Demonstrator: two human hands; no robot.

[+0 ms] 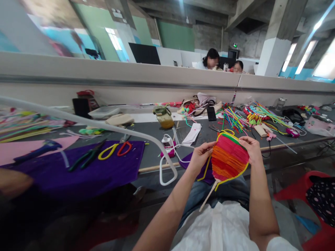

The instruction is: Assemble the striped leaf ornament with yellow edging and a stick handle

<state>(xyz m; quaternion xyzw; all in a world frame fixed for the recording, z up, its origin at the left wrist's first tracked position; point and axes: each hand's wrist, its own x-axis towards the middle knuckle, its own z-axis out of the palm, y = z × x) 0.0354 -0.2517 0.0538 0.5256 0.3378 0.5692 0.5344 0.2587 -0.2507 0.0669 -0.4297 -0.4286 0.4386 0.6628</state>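
At the far left of the frame we see a pink sheet on the desk, with a blue tool lying across it. Next to it, a purple cloth hangs over the desk's near edge; on the cloth lie green pliers and scissors with one yellow and one red loop. A white tube sweeps from the left edge across the cloth and curls into a loop at lower centre. Behind it, near the middle, stands a jar with a green lid, and a white paper strip lies just right of it.

Right of centre, our left hand and right hand hold a fan between them, above our lap and in front of the desk's edge. The fan is striped in pink, red and orange, with a yellow rim. Its long axis runs diagonally: the rounded top points to the upper right of the frame, toward the desk, and its thin wooden stick points down to the lower left, toward our body. The left grip is narrow, fingers pinched on the fan's left rim; the right grip is curled over the upper right rim, thumb on the face.

Beyond the hands, a black phone and a heap of coloured straws lie on the desk. At the lower right corner stands a red chair.
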